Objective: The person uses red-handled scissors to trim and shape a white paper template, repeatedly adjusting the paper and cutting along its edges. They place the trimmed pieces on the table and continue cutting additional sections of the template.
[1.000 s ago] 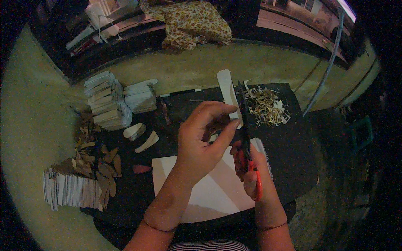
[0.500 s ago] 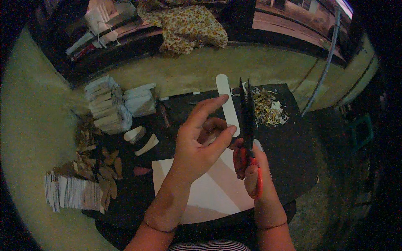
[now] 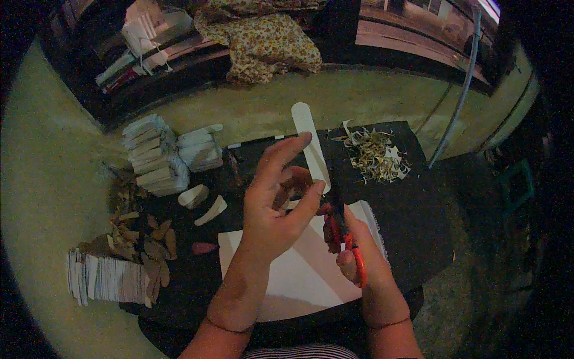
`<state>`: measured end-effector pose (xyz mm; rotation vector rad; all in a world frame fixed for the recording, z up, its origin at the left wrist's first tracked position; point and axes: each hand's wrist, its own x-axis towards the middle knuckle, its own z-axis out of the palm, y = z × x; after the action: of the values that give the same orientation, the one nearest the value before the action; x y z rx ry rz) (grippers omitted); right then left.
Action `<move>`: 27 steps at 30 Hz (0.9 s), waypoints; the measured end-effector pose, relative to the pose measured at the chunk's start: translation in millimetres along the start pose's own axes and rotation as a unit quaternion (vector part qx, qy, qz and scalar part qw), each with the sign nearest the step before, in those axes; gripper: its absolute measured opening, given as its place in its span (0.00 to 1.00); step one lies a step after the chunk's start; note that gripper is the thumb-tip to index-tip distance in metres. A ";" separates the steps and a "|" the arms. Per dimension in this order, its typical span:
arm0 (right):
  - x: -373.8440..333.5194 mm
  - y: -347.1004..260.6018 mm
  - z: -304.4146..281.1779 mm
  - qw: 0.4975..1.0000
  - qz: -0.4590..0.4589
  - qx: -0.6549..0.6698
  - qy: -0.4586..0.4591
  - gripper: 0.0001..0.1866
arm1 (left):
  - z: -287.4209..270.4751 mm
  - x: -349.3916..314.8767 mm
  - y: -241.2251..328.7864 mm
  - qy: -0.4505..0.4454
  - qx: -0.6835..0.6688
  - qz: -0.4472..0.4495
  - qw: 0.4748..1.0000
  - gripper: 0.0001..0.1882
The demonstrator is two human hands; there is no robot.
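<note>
White strip (image 3: 315,154) and red-handled scissors (image 3: 359,264) have shifted left, above a dark table (image 3: 414,221) bearing curled trimmings (image 3: 376,157), stacked pieces (image 3: 154,157) and a sheet (image 3: 299,278) the forearms partly cover. Left hand (image 3: 268,206), fingers spread, holds the strip's near part; right hand (image 3: 373,254) grips the scissors' handles.

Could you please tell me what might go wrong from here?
The scissors in the right hand appear close to the left hand, so a slip might nick its thumb. The long pale strip reaches beyond the left hand, so it could twist or bend. The loose clippings might scatter if bumped.
</note>
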<state>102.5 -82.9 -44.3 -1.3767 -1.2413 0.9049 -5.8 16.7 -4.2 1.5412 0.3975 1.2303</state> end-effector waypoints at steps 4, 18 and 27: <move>-0.8 -5.6 -2.1 0.999 0.015 0.003 -0.037 0.52 | -2.5 0.9 -1.5 -0.002 0.022 0.047 0.999 0.29; -1.7 -7.1 -3.5 0.998 0.040 0.003 -0.037 0.56 | 5.3 -0.1 4.1 0.010 -0.006 0.012 1.000 0.29; -0.5 -9.3 -1.4 0.999 0.043 0.007 -0.031 0.55 | 2.7 1.2 -2.4 -0.004 0.010 0.065 0.998 0.29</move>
<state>101.9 -84.2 -34.9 -1.4085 -1.2274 1.0219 -2.2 17.0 -5.3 1.6102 0.3093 1.3230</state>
